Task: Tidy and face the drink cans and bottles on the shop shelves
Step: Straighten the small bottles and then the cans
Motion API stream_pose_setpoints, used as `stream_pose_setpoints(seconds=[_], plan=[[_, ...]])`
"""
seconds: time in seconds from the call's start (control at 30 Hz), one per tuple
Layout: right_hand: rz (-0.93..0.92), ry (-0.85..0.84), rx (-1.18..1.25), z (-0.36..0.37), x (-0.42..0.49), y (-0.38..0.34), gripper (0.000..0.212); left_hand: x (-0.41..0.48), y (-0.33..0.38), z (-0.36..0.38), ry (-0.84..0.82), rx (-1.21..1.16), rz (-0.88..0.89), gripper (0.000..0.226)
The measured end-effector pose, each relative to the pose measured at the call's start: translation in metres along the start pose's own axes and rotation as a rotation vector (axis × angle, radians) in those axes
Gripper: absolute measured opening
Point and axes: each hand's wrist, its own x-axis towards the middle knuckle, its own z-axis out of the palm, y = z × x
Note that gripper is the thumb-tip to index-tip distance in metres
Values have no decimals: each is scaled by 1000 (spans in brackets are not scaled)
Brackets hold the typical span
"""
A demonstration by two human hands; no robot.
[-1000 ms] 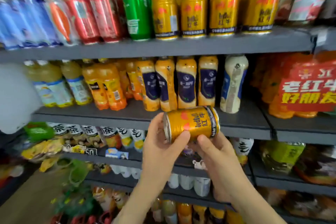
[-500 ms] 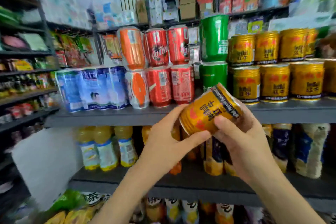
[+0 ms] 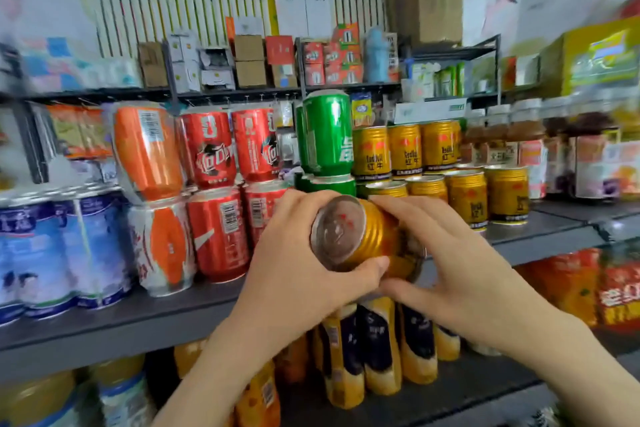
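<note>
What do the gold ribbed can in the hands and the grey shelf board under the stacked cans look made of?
Gold ribbed can: metal, probably aluminium or steel; glossy gold coating, ribbed wall, bare silvery end. Grey shelf board: likely painted sheet metal, matt grey, thin flat front edge; blur leaves it open.

A shop: grey shelves [image 3: 138,321] packed with rows of stacked drink cans [image 3: 216,229], bottles [image 3: 379,360] and boxed goods [image 3: 250,61].

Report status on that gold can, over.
Left hand, right hand both grip gold can, tipped, end facing camera. Stacked gold cans behind. No obstruction seen.
</note>
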Motion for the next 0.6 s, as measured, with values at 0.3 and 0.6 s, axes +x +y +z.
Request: stream_pose_setpoints(seconds=[0.3,0.6], plan=[[269,207,194,-39,5,56,68,64,35,72,-52,-192,36,73],[481,372,456,-108,34,190,46,130,45,154,-12,377,42,58]])
